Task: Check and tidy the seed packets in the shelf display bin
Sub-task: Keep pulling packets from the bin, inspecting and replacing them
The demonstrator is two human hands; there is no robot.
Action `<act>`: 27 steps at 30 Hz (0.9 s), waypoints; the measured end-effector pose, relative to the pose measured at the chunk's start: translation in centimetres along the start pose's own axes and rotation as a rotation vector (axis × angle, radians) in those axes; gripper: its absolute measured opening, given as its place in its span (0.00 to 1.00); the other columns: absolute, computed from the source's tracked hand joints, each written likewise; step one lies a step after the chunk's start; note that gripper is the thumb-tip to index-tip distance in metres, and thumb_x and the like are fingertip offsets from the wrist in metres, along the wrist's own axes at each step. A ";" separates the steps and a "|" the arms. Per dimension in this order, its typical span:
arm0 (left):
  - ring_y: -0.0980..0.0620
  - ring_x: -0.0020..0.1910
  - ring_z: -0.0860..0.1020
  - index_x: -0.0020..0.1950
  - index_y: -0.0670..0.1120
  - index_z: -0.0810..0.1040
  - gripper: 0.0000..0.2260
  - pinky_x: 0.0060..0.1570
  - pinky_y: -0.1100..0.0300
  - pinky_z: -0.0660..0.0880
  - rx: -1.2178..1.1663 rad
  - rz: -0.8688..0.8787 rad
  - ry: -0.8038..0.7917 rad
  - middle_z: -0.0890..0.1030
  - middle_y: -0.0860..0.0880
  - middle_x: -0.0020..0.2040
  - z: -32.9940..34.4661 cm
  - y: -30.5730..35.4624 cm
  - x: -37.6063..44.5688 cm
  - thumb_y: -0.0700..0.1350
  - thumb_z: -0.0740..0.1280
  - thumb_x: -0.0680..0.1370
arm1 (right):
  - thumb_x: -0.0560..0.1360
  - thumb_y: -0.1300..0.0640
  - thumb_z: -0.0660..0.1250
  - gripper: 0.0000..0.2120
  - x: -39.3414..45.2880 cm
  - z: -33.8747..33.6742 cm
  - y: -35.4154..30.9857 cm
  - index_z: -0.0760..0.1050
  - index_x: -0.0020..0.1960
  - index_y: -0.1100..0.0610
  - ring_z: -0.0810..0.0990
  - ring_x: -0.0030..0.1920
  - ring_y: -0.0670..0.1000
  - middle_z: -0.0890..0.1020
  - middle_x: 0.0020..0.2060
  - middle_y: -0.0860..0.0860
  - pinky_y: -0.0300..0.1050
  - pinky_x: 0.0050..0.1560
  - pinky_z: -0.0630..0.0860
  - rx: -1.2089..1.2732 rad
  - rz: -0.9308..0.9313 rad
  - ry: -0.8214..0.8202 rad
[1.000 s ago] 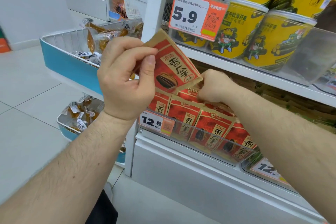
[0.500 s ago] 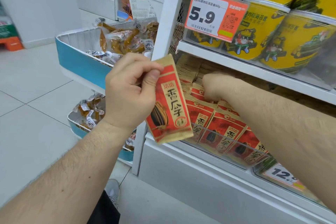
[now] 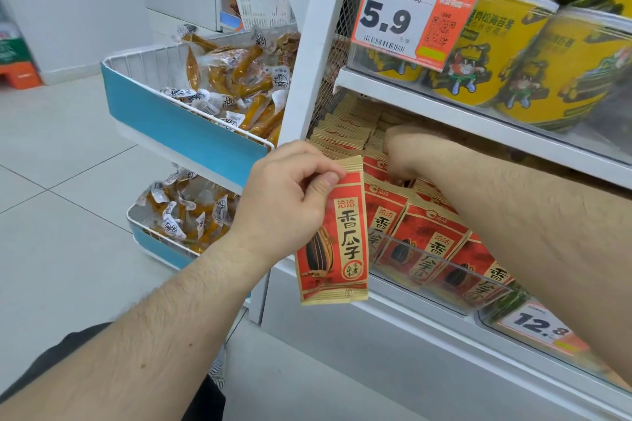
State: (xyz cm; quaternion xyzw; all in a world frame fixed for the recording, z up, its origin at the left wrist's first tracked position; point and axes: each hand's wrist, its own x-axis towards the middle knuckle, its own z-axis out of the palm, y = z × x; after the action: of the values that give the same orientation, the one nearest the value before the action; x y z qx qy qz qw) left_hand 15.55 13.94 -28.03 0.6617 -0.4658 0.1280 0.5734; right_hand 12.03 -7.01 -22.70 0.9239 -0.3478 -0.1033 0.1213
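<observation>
Your left hand (image 3: 284, 195) pinches one seed packet (image 3: 337, 239) by its top left corner, thumb on the face and fingers curled behind. The packet hangs upright, long axis vertical, printed face toward you, in front of the left end of the display bin (image 3: 441, 261) and clear of its front wall. Your right hand (image 3: 407, 155) is down among the stocked packets (image 3: 427, 232) near the bin's back left corner; its fingers are buried between the rows, so you cannot tell whether they are closed on a packet or merely pressing.

The rows stand upright, leaning toward the back of the shelf, and run from the bin's left end off to the right. The held packet lies in front of and just left of the front row, with the same face forward. Returning it appears to call for a short move back and to the right, and the left hand is the nearer one.

The right end of the bin is hidden behind your right forearm. The 12.8 price tag (image 3: 542, 326) is partly cut off.
</observation>
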 end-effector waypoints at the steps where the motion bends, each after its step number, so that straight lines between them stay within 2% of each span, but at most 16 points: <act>1: 0.55 0.47 0.79 0.45 0.44 0.85 0.08 0.48 0.56 0.78 -0.002 -0.013 -0.006 0.79 0.56 0.43 0.0 0.1 0.0 0.44 0.66 0.75 | 0.70 0.59 0.73 0.05 0.0 0.1 -0.1 0.77 0.42 0.58 0.80 0.36 0.51 0.80 0.36 0.52 0.45 0.38 0.80 -0.012 0.000 0.026; 5: 0.56 0.48 0.79 0.46 0.45 0.85 0.09 0.48 0.58 0.78 -0.002 -0.043 -0.024 0.79 0.59 0.44 0.2 0.3 -0.1 0.46 0.66 0.75 | 0.70 0.60 0.72 0.05 -0.1 0.2 0.0 0.76 0.43 0.57 0.79 0.36 0.51 0.79 0.36 0.52 0.45 0.39 0.81 -0.047 0.005 0.067; 8: 0.57 0.48 0.78 0.46 0.45 0.85 0.09 0.48 0.59 0.78 0.004 -0.055 -0.034 0.78 0.61 0.44 0.3 0.4 -0.1 0.46 0.66 0.75 | 0.68 0.57 0.77 0.13 -0.3 -0.3 -0.1 0.74 0.45 0.57 0.79 0.37 0.52 0.78 0.37 0.52 0.48 0.42 0.81 -0.068 0.004 0.048; 10: 0.57 0.48 0.78 0.46 0.45 0.85 0.09 0.48 0.61 0.77 0.008 -0.061 -0.037 0.77 0.62 0.44 0.4 0.5 -0.1 0.46 0.66 0.75 | 0.67 0.57 0.78 0.15 -0.4 -0.4 -0.4 0.73 0.46 0.57 0.79 0.37 0.52 0.78 0.38 0.52 0.48 0.40 0.81 -0.084 -0.005 0.048; 13: 0.59 0.48 0.77 0.47 0.45 0.85 0.05 0.48 0.65 0.76 0.022 -0.066 -0.053 0.77 0.62 0.44 0.5 0.6 -0.1 0.43 0.69 0.76 | 0.71 0.59 0.74 0.10 -0.4 -0.1 -0.7 0.75 0.49 0.59 0.78 0.37 0.51 0.78 0.38 0.52 0.45 0.36 0.78 -0.053 -0.029 0.037; 15: 0.60 0.49 0.77 0.47 0.45 0.85 0.04 0.48 0.68 0.75 0.033 -0.075 -0.061 0.77 0.62 0.44 0.4 0.6 -0.1 0.41 0.70 0.77 | 0.72 0.59 0.72 0.11 -0.2 0.0 -0.5 0.76 0.53 0.60 0.78 0.39 0.51 0.78 0.39 0.53 0.45 0.40 0.79 0.023 -0.018 -0.014; 18: 0.59 0.49 0.77 0.47 0.45 0.85 0.04 0.48 0.68 0.75 0.035 -0.081 -0.060 0.77 0.62 0.43 0.3 0.6 -0.1 0.40 0.70 0.77 | 0.72 0.59 0.73 0.19 0.1 -0.1 0.0 0.75 0.61 0.62 0.79 0.45 0.54 0.79 0.44 0.54 0.47 0.47 0.79 0.134 0.019 -0.084; 21: 0.59 0.48 0.77 0.47 0.45 0.85 0.04 0.48 0.67 0.75 0.034 -0.090 -0.062 0.77 0.62 0.43 0.2 0.5 -0.1 0.40 0.70 0.77 | 0.70 0.59 0.75 0.28 0.5 0.1 0.0 0.72 0.67 0.60 0.79 0.47 0.55 0.80 0.52 0.55 0.47 0.47 0.79 0.133 0.008 -0.052; 23: 0.59 0.48 0.78 0.47 0.45 0.85 0.04 0.48 0.67 0.75 0.036 -0.093 -0.066 0.77 0.62 0.43 0.2 0.5 -0.1 0.40 0.70 0.77 | 0.68 0.60 0.76 0.25 0.6 0.3 -0.2 0.75 0.63 0.59 0.80 0.44 0.54 0.81 0.49 0.54 0.47 0.42 0.80 0.105 -0.016 0.005; 25: 0.59 0.48 0.78 0.47 0.45 0.85 0.04 0.48 0.67 0.75 0.037 -0.096 -0.067 0.77 0.62 0.43 0.2 0.6 -0.1 0.40 0.70 0.77 | 0.69 0.61 0.74 0.14 0.6 0.5 -0.5 0.77 0.54 0.57 0.80 0.38 0.52 0.80 0.41 0.52 0.44 0.34 0.77 0.061 -0.029 0.072; 27: 0.60 0.48 0.78 0.47 0.46 0.85 0.04 0.48 0.69 0.74 0.042 -0.104 -0.076 0.77 0.63 0.43 0.3 0.6 -0.1 0.41 0.70 0.77 | 0.70 0.62 0.71 0.09 0.5 0.7 -0.6 0.76 0.49 0.55 0.79 0.36 0.51 0.79 0.38 0.51 0.43 0.32 0.76 0.017 -0.038 0.123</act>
State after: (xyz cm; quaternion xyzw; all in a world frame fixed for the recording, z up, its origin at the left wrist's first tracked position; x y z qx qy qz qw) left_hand 14.89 13.82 -27.80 0.7011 -0.4496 0.0823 0.5472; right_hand 12.55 -7.02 -23.61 0.9359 -0.3231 -0.0455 0.1328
